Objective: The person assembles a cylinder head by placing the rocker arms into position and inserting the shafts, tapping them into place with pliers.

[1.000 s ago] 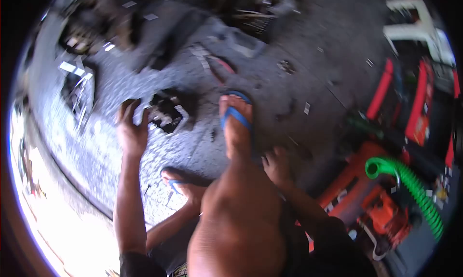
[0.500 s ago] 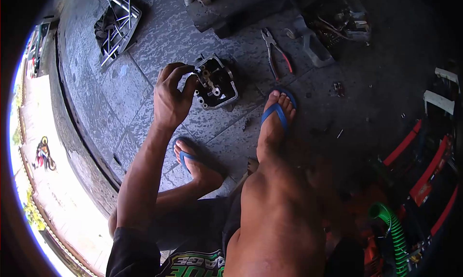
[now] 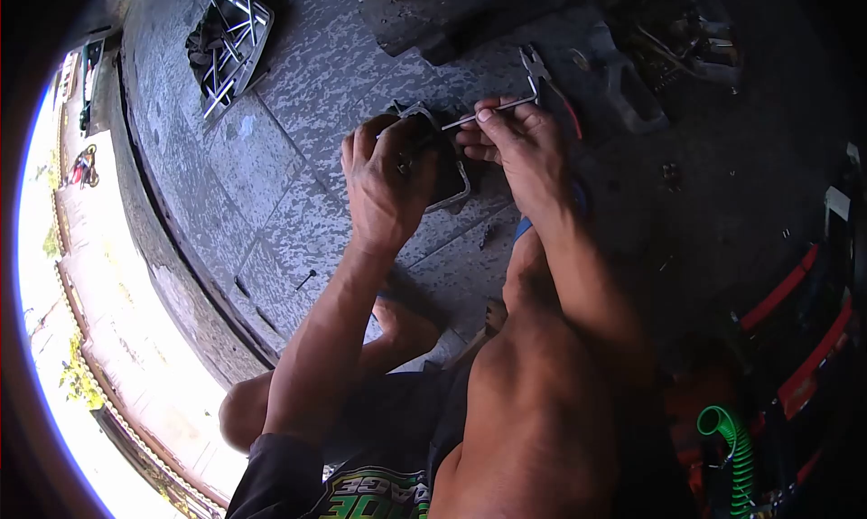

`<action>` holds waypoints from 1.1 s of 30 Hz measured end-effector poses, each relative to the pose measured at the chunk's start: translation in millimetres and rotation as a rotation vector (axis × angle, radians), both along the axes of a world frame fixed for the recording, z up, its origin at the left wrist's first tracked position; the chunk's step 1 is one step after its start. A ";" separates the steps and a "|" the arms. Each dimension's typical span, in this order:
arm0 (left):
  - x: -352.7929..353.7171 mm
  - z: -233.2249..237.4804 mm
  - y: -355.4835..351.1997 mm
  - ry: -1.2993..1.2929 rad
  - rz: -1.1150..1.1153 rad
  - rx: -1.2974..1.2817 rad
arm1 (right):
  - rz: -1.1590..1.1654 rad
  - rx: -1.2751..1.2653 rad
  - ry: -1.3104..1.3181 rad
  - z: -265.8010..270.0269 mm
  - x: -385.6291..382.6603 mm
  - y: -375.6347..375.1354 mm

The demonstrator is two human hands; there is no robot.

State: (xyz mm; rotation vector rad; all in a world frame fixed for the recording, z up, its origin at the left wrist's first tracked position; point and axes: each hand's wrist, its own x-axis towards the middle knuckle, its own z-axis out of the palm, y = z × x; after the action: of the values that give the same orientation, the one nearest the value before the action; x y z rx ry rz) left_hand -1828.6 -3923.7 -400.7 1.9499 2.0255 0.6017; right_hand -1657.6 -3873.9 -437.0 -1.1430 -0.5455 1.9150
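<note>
A squarish metal engine part with a dark hollow inside rests on the floor, partly hidden by my left hand. My left hand is over its left side with the fingers curled down; what the fingertips touch is hidden. To the right, my right hand pinches a thin bent metal rod, like a hex key, between thumb and fingers. The rod's long end points left at the part, and its short bent end stands up beyond my fingers.
Pliers with red handles lie beyond my right hand. A tray of metal rods sits at the upper left. At the upper right is a tray of small parts. A green coiled hose is at the lower right.
My right hand has come into view with the bent rod in it. My left hand has shifted right and down onto the engine part. The whole view has turned slightly.
</note>
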 end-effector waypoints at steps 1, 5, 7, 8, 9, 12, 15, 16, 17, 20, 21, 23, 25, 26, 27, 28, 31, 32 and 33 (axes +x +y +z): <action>-0.3 0.0 0.8 0.009 0.000 -0.003 | 0.029 0.004 -0.008 -3.7 -5.2 -0.2; -1.0 -0.5 2.3 -0.026 -0.005 -0.012 | 0.038 -0.001 -0.012 -12.0 -12.4 -4.3; 0.2 -0.7 3.3 0.002 -0.005 -0.026 | 0.039 0.002 -0.006 -14.2 -12.3 -4.4; 0.0 -0.6 4.9 -0.004 -0.008 -0.026 | 0.041 0.006 0.001 -14.4 -11.6 -3.6; -1.5 -0.3 7.1 0.002 -0.050 -0.010 | 0.038 0.004 -0.005 -14.5 -10.4 -2.8; -3.6 -3.7 13.7 -0.013 -0.122 0.012 | 0.079 0.009 -0.028 -9.0 -7.2 2.8; -9.9 -1.1 17.1 -0.018 -0.206 0.004 | 0.131 0.109 -0.103 -6.3 -7.0 7.4; -10.9 -0.2 18.3 -0.012 -0.267 -0.011 | 0.165 0.040 -0.124 -5.3 -6.7 10.2; -9.5 -0.6 19.1 -0.013 -0.267 -0.011 | 0.196 -0.030 -0.147 -4.4 -6.0 12.1; -5.5 -3.5 20.3 -0.012 -0.284 0.044 | 0.219 -0.015 -0.154 -2.8 -5.4 14.7; -5.9 -5.5 19.9 0.008 -0.291 0.067 | 0.219 -0.015 -0.154 -2.0 -4.3 15.5; -6.4 -6.6 21.2 0.028 -0.298 0.094 | 0.254 0.024 -0.233 1.0 -0.2 19.3; -7.2 -6.5 20.4 0.001 -0.269 0.018 | 0.211 -0.053 -0.195 8.1 5.8 26.4; -7.8 -7.1 20.1 0.005 -0.262 0.018 | 0.165 -0.131 -0.157 10.3 5.9 28.7; -8.2 -8.2 20.8 -0.006 -0.257 0.019 | 0.171 -0.130 -0.153 9.6 3.0 29.8; -8.6 -8.4 20.7 -0.017 -0.257 0.020 | 0.196 -0.129 -0.230 8.7 0.2 30.8; -7.3 -7.0 20.8 -0.034 -0.236 -0.022 | 0.233 -0.163 -0.310 3.2 -0.2 36.4; -7.4 -7.1 21.6 -0.034 -0.238 -0.022 | 0.256 -0.198 -0.308 1.5 -0.4 37.8; -8.4 -7.4 22.5 -0.039 -0.240 -0.029 | 0.255 -0.198 -0.307 -0.1 0.3 38.5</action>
State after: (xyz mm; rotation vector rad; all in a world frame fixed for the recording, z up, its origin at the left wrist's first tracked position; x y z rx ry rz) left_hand -1837.0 -3901.2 -408.1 2.1047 1.7324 0.5446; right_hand -1657.3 -3835.3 -437.1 -1.5751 -0.7065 2.0564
